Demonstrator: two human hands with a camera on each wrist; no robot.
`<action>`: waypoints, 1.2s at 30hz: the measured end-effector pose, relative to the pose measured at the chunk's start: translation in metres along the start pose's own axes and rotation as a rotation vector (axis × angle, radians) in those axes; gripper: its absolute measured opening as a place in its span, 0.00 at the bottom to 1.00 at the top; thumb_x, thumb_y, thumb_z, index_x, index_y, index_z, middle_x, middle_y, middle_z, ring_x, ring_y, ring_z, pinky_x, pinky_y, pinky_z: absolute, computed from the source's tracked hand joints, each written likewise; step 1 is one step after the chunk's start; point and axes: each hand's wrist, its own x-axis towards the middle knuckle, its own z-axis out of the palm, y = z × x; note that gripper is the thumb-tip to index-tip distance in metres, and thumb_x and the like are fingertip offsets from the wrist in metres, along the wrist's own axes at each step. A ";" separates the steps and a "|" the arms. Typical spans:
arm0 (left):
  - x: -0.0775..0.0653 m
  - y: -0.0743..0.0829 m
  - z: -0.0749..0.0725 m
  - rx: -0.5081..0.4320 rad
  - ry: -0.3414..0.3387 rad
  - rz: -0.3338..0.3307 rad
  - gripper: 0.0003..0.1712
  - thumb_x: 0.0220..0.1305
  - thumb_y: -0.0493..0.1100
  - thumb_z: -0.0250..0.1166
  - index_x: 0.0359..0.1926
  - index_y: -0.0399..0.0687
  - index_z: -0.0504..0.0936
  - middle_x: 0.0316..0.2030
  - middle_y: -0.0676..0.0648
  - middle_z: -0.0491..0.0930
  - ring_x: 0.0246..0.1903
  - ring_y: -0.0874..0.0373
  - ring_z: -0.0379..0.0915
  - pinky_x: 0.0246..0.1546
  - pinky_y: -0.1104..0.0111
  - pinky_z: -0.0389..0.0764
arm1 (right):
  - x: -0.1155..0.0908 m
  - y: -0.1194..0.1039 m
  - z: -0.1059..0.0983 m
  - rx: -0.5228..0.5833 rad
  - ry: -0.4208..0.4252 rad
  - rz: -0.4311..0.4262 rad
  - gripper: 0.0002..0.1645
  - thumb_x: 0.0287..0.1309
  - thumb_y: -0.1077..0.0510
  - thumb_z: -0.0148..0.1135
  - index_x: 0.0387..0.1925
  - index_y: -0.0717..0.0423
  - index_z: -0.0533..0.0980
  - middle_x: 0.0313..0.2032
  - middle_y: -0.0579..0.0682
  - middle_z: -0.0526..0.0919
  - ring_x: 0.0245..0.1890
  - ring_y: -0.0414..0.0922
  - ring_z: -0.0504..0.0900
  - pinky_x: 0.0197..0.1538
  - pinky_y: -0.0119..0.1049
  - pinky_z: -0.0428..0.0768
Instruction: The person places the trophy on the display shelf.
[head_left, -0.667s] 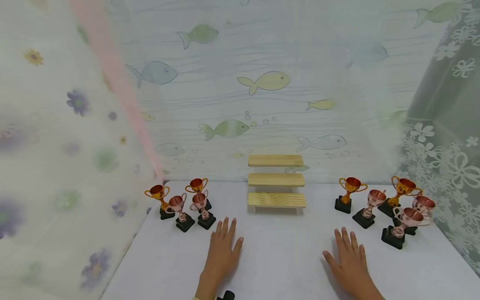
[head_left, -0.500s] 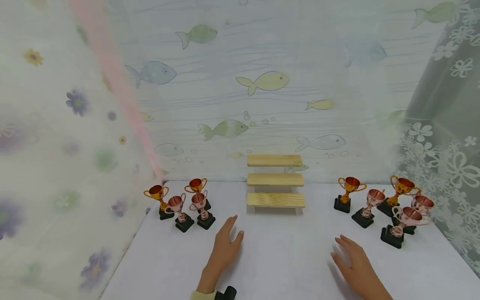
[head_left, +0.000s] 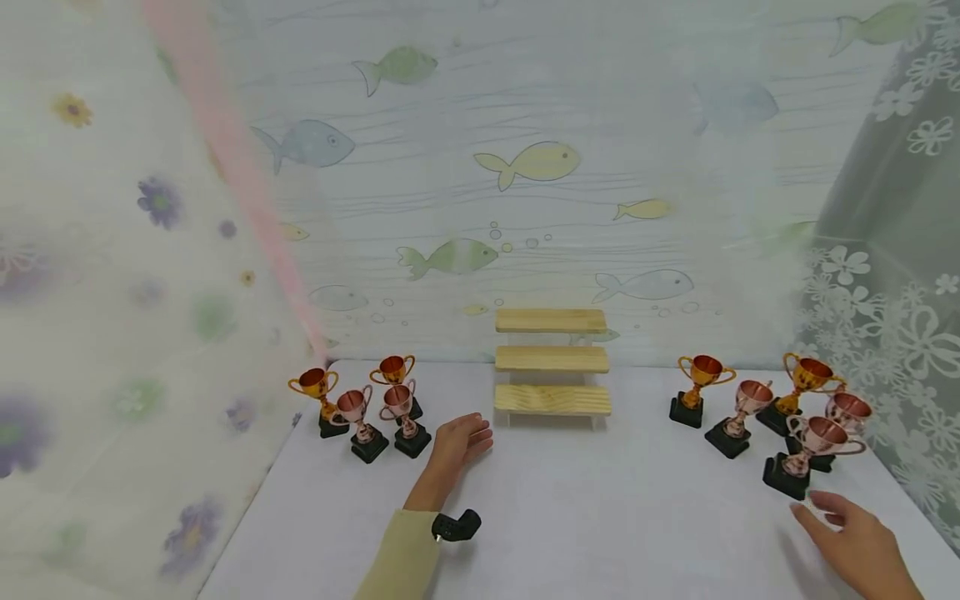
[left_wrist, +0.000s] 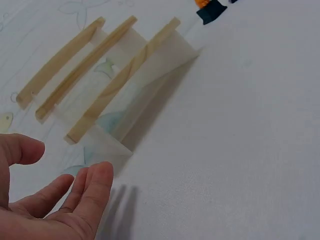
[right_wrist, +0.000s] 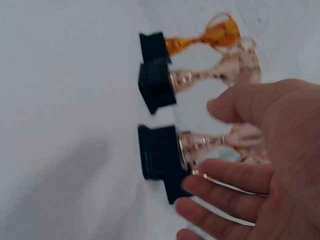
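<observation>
Copper-pink cup on a black base: nearest trophy [head_left: 816,442] to the right hand [head_left: 855,542], upright on the white table [head_left: 585,517]. Stands just ahead of thumb and fingertips, held well apart; cannot tell from these views whether touching. Behind and beside it, four more trophies [head_left: 751,399], two gold and two pink. Just beside the left hand [head_left: 456,446], thumb apart from loosely bent fingers, a three-step wooden stand [head_left: 552,400]. Farther left, another cluster of four trophies [head_left: 400,403], likewise upright.
</observation>
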 end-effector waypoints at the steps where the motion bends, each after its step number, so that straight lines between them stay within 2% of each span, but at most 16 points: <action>1: 0.003 -0.001 0.001 -0.030 0.001 -0.008 0.27 0.77 0.39 0.56 0.68 0.26 0.67 0.59 0.29 0.76 0.53 0.50 0.80 0.58 0.61 0.83 | 0.003 0.002 -0.004 0.011 0.033 0.026 0.44 0.70 0.46 0.59 0.67 0.79 0.58 0.61 0.80 0.64 0.58 0.75 0.66 0.54 0.66 0.78; 4: 0.011 -0.002 0.003 -0.096 0.009 -0.024 0.26 0.76 0.38 0.57 0.67 0.25 0.67 0.56 0.32 0.78 0.52 0.51 0.81 0.58 0.61 0.83 | 0.017 0.007 -0.012 0.095 0.117 0.072 0.51 0.69 0.44 0.59 0.73 0.77 0.49 0.66 0.80 0.56 0.63 0.76 0.60 0.60 0.69 0.73; 7: 0.018 -0.002 0.007 -0.146 0.002 -0.020 0.26 0.75 0.37 0.57 0.66 0.24 0.67 0.52 0.35 0.79 0.49 0.52 0.81 0.57 0.62 0.83 | 0.035 0.013 -0.017 0.199 0.211 0.048 0.58 0.68 0.38 0.58 0.75 0.75 0.43 0.70 0.80 0.52 0.66 0.75 0.58 0.64 0.70 0.69; 10: 0.022 0.000 0.013 -0.166 -0.002 -0.011 0.26 0.74 0.36 0.58 0.66 0.23 0.67 0.48 0.38 0.81 0.47 0.54 0.82 0.56 0.63 0.84 | 0.046 0.010 -0.022 0.305 0.269 0.003 0.57 0.69 0.40 0.58 0.77 0.72 0.42 0.73 0.77 0.50 0.68 0.74 0.57 0.67 0.69 0.66; 13: 0.026 0.002 0.018 -0.185 0.001 -0.003 0.25 0.74 0.35 0.59 0.65 0.22 0.69 0.43 0.41 0.81 0.43 0.57 0.82 0.55 0.65 0.84 | 0.042 -0.003 -0.027 0.358 0.299 -0.018 0.53 0.70 0.46 0.58 0.78 0.69 0.41 0.74 0.76 0.50 0.69 0.73 0.57 0.67 0.69 0.67; 15: 0.028 0.002 0.021 -0.199 0.008 0.006 0.23 0.73 0.34 0.59 0.63 0.22 0.71 0.40 0.43 0.82 0.41 0.58 0.82 0.54 0.66 0.85 | 0.041 -0.010 -0.028 0.380 0.320 -0.023 0.52 0.70 0.48 0.58 0.79 0.67 0.42 0.74 0.75 0.52 0.69 0.72 0.58 0.65 0.69 0.68; 17: 0.030 0.001 0.023 -0.214 0.021 0.018 0.21 0.73 0.33 0.59 0.60 0.21 0.72 0.37 0.45 0.82 0.38 0.60 0.82 0.52 0.67 0.86 | 0.040 -0.015 -0.029 0.386 0.342 -0.004 0.52 0.69 0.48 0.59 0.79 0.66 0.45 0.73 0.74 0.54 0.69 0.71 0.59 0.60 0.67 0.73; 18: 0.030 0.001 0.024 -0.220 0.027 0.026 0.20 0.72 0.32 0.59 0.60 0.21 0.72 0.36 0.45 0.82 0.37 0.60 0.82 0.51 0.68 0.86 | 0.039 -0.016 -0.028 0.402 0.356 0.009 0.52 0.68 0.47 0.60 0.79 0.65 0.46 0.73 0.73 0.55 0.69 0.70 0.59 0.55 0.62 0.77; 20: 0.031 -0.001 0.026 -0.229 0.038 0.036 0.21 0.72 0.32 0.60 0.60 0.20 0.72 0.35 0.46 0.82 0.37 0.61 0.82 0.48 0.69 0.86 | 0.041 -0.017 -0.027 0.427 0.386 0.027 0.51 0.67 0.47 0.62 0.79 0.63 0.49 0.72 0.71 0.59 0.67 0.66 0.63 0.46 0.45 0.80; 22: 0.032 -0.002 0.027 -0.234 0.050 0.039 0.22 0.71 0.31 0.60 0.61 0.20 0.72 0.37 0.45 0.81 0.37 0.62 0.81 0.47 0.70 0.86 | 0.042 -0.016 -0.024 0.462 0.427 0.047 0.49 0.65 0.47 0.65 0.78 0.60 0.54 0.66 0.62 0.68 0.61 0.54 0.71 0.37 0.28 0.75; 24: 0.032 -0.003 0.029 -0.233 0.062 0.042 0.23 0.71 0.31 0.60 0.62 0.21 0.71 0.39 0.44 0.81 0.37 0.62 0.81 0.48 0.71 0.86 | 0.044 -0.015 -0.021 0.505 0.463 0.057 0.47 0.64 0.46 0.66 0.77 0.58 0.58 0.58 0.49 0.72 0.54 0.40 0.73 0.34 0.20 0.69; 26: 0.032 -0.004 0.030 -0.226 0.077 0.045 0.23 0.70 0.31 0.61 0.62 0.21 0.72 0.41 0.43 0.81 0.38 0.62 0.80 0.48 0.71 0.86 | 0.044 -0.014 -0.019 0.559 0.486 0.070 0.47 0.63 0.45 0.68 0.76 0.55 0.60 0.50 0.34 0.69 0.45 0.28 0.68 0.36 0.15 0.70; 28: 0.032 -0.005 0.032 -0.221 0.092 0.049 0.23 0.70 0.30 0.61 0.62 0.21 0.72 0.42 0.43 0.81 0.38 0.62 0.80 0.48 0.71 0.86 | 0.043 -0.014 -0.016 0.609 0.508 0.078 0.46 0.62 0.45 0.68 0.76 0.53 0.60 0.45 0.26 0.64 0.41 0.22 0.64 0.40 0.13 0.72; 31: 0.032 -0.005 0.034 -0.215 0.108 0.054 0.22 0.69 0.30 0.61 0.61 0.21 0.73 0.42 0.42 0.81 0.38 0.61 0.80 0.47 0.71 0.86 | 0.042 -0.014 -0.012 0.672 0.541 0.076 0.45 0.63 0.47 0.68 0.76 0.49 0.60 0.43 0.22 0.62 0.42 0.22 0.65 0.50 0.13 0.75; 36: 0.034 -0.005 0.035 -0.220 0.118 0.066 0.22 0.68 0.29 0.60 0.60 0.20 0.73 0.40 0.42 0.81 0.37 0.61 0.80 0.45 0.72 0.86 | 0.042 -0.015 -0.006 0.753 0.619 0.010 0.31 0.62 0.54 0.70 0.63 0.34 0.69 0.40 0.22 0.66 0.40 0.21 0.68 0.46 0.10 0.74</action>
